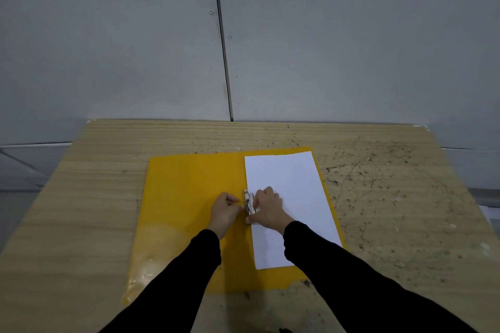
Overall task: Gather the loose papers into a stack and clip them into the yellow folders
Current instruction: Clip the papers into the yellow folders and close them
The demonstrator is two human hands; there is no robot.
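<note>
An open yellow folder lies flat on the wooden table. A stack of white papers rests on its right half, left edge along the spine. A metal clip sits at the spine beside that edge. My left hand is curled just left of the clip, fingertips touching it. My right hand lies on the papers' left edge with fingers against the clip. Whether the clip is clamped on the papers is hidden by my fingers.
The wooden table is scuffed and speckled on its right side. A grey panelled wall stands right behind the table's far edge. The folder's near left corner shows a shiny glare patch.
</note>
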